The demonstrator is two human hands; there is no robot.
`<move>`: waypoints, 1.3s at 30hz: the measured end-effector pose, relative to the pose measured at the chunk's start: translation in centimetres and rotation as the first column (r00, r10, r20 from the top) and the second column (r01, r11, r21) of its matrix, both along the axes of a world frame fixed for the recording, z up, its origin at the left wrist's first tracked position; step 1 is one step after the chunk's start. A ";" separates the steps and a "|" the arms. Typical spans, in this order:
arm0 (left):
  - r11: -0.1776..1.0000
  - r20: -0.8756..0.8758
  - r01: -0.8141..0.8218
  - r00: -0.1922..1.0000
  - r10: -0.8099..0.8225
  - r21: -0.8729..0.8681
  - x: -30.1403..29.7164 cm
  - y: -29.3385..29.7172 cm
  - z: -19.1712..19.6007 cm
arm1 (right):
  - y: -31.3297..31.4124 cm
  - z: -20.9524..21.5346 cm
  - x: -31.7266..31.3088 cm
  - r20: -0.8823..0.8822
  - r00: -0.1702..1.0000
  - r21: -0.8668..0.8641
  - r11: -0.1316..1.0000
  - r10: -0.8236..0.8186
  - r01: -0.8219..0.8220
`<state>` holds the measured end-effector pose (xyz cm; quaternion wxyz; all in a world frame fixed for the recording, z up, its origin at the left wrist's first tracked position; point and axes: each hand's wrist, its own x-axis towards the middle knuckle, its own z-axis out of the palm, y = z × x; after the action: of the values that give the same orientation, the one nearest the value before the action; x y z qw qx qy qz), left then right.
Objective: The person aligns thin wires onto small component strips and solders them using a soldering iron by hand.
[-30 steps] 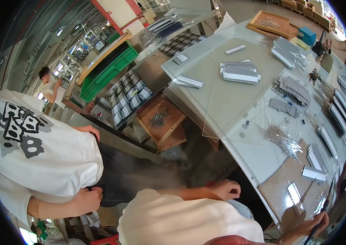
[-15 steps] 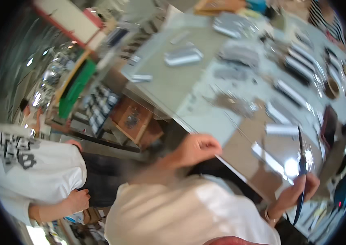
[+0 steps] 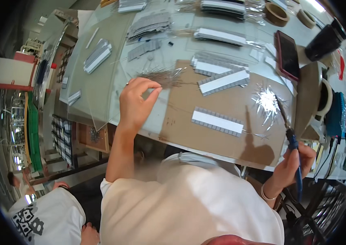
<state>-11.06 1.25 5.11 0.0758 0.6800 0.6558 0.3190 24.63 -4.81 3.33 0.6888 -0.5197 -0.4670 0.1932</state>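
Where wires (image 3: pixel 162 76) lie (beside strips (image 3: pixel 217 121))

My left hand (image 3: pixel 137 102) reaches forward over the surface's near edge, fingertips pinched together. My right hand (image 3: pixel 293 161) hangs off its right corner, fist closed, wrist bent.

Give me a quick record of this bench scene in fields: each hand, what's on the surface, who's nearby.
left hand: fingers pinched at the pile of thin wires
right hand: grips a blue-handled soldering iron, tip pointing up
surface: brown cardboard sheet on a glass-topped table
on cardboard: grey-and-white component strips
also there: dark phone, tape rolls
nearby: person in white printed shirt, lower left
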 end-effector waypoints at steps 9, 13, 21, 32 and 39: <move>0.980 -0.099 0.197 0.976 -0.195 0.012 -2.9 -0.8 -2.8 | -0.2 -2.0 0.0 -0.134 0.991 -0.014 1.000 0.023 -0.025; 0.968 -0.096 0.250 0.965 -0.245 0.037 -3.5 -0.6 -2.8 | -1.7 -2.6 -0.7 -0.308 0.930 0.127 0.978 0.199 -0.167; 0.943 -0.118 0.309 0.948 -0.295 0.125 -3.7 -1.1 -3.3 | -5.2 -0.4 1.4 -0.404 0.786 0.265 0.883 0.467 -0.388; 0.980 -0.111 0.191 0.977 -0.184 0.058 -5.2 -0.8 -1.5 | -4.2 -1.2 1.6 -0.454 0.753 0.214 0.879 0.476 -0.427; 0.830 -0.586 0.558 0.677 -0.445 0.015 -3.2 1.8 -0.4 | -3.9 -1.8 1.6 -0.492 0.717 0.184 0.864 0.493 -0.468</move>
<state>-14.24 3.08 4.69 -0.1008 0.9005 0.4013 0.1339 26.23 -8.73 1.48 0.7269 -0.2918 -0.3845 0.4885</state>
